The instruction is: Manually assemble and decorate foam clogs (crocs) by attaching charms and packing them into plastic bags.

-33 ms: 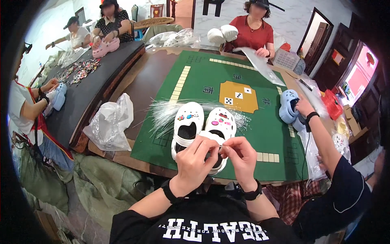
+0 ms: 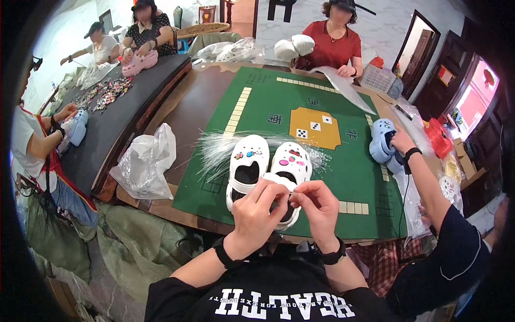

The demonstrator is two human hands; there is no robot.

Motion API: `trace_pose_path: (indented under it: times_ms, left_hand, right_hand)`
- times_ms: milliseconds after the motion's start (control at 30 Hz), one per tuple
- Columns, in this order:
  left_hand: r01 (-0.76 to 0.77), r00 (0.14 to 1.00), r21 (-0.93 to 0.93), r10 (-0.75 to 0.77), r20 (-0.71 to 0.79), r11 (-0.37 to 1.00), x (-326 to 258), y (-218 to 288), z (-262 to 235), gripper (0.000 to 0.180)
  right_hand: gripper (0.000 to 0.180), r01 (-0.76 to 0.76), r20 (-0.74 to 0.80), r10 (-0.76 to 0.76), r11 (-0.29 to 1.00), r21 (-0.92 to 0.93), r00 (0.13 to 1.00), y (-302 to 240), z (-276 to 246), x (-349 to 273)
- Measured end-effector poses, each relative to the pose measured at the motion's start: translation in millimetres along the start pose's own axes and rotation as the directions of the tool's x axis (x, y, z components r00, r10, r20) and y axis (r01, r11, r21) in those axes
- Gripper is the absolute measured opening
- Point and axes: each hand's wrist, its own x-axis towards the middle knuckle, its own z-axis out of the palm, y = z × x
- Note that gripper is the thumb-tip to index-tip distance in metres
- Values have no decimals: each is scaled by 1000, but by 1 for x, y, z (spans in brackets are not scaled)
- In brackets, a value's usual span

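Pair of white foam clogs with coloured charms, on green felt-topped table. Left hand and right hand pinched together at 6 o'clock heel straps, held item too small to tell. Advice: steady the strap, keep pinch tight.

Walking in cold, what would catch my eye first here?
Probably the pair of white clogs dotted with colourful charms, lying on the green game mat in the middle. The left hand and right hand meet just over their heels. To the right, another person's hand rests on a light blue clog.
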Motion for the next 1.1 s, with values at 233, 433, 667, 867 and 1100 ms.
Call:
trace_pose_path:
  times_ms: [233, 433, 667, 867, 1100]
  left_hand:
    - [109, 994, -97, -107, 25, 989, 0, 0, -2, 17]
    - [121, 993, -121, -119, 28, 985, 1, 2, -2, 17]
    - [147, 989, -121, -143, 37, 982, -1, 3, -3, 12]
    - [106, 994, -124, -104, 20, 987, -1, 3, -4, 16]
    - [100, 995, -131, -97, 25, 986, -1, 6, -5, 16]
  right_hand:
    - [15, -13, -47, 22, 982, 191, 999, -1, 0, 2]
    - [15, 40, -21, -37, 979, 201, 999, -2, -4, 2]
    - [12, 144, -119, -153, 986, -86, 981, -7, -11, -4]
    - [10, 226, -153, -253, 959, -172, 955, -11, -19, -6]
    - [12, 202, -77, -198, 978, 54, 977, -13, -15, -5]
